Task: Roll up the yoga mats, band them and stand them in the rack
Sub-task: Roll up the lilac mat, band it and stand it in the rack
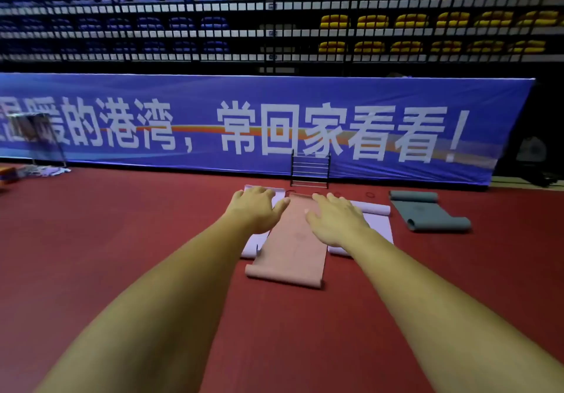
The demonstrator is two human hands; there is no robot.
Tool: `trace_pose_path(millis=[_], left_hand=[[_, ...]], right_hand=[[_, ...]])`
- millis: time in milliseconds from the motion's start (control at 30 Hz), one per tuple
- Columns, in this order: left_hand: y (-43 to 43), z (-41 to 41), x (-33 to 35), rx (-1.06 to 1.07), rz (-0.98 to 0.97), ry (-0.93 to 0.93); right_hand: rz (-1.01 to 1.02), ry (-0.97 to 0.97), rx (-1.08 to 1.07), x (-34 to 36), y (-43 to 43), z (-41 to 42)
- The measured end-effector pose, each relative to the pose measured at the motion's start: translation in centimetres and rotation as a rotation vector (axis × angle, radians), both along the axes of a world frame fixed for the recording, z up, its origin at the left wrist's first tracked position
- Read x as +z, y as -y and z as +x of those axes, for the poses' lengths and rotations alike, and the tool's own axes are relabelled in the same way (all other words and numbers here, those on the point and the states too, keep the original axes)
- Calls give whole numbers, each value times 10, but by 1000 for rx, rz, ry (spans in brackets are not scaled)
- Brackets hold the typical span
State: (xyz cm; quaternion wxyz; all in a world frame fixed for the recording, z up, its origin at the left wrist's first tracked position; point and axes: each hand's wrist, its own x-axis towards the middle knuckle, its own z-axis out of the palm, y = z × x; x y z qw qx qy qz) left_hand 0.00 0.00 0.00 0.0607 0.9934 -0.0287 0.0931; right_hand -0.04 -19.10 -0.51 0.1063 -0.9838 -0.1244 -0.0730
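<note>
Four stretches of mat lay on the red floor in the head view, none rolled right up: a pink mat in the middle with its near end curled, a lavender mat on the left and a lavender mat on the right showing beside it, and a grey mat apart to the right, curled at both ends. Beyond them the rack stood against the blue banner, and small dark bands lay on the floor near the mats' far ends. The left hand and right hand reached out flat, fingers spread and gripping nothing, over the pink mat's far end; whether they touched it could not be told. The step looked to be starting the pink mat's roll. Done well, it would want a tight first tuck, both hands level so the edges stayed aligned, steady downward pressure, and care not to drag the lavender mats along.
</note>
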Motion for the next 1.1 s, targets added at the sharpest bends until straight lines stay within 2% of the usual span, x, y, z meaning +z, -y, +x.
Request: trace_pose_path(millis=[367,733,1100], left_hand=[[-144,131,-46,39,31,-100],[-219,232,-81,76,4,-148],[-267,408,-126,150,9,-216]], right_hand=[[-25,-126,8,-47,-148,120],[-29,-217,53,-75,-227,231],[-3,-282,97,-127,-272,434]])
